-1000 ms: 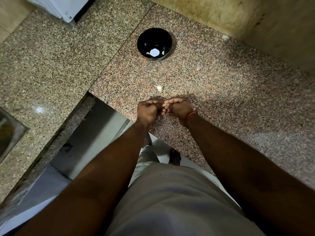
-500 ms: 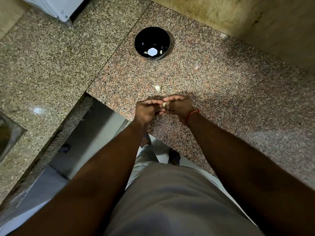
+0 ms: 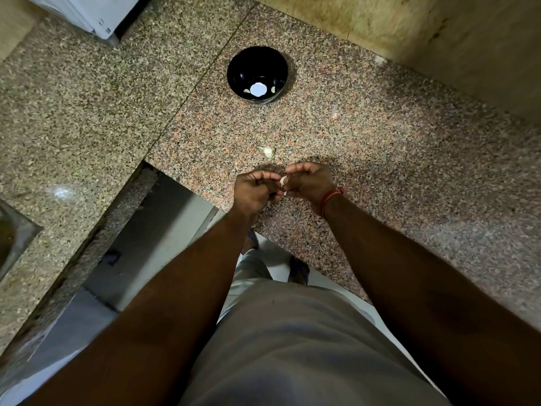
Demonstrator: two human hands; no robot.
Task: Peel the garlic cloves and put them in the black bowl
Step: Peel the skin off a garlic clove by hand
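From the head view, my left hand (image 3: 254, 191) and right hand (image 3: 307, 183) have drawn slightly apart since a second ago, both pinching the garlic clove (image 3: 283, 183), well short of the black bowl (image 3: 257, 74): peeling is underway.

Black bowl (image 3: 257, 61); speckled pink-grey counter (image 3: 380, 159); red wristband (image 3: 332, 196).

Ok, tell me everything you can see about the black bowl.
The black bowl is round, glossy and dark inside and out, standing upright on the speckled granite counter near the wall, beyond both hands and touched by neither. A bright round glare sits on its bottom, with a few small pale pieces beside it that look like peeled cloves, though they are too small to be sure. One loose clove lies on the counter between bowl and hands.
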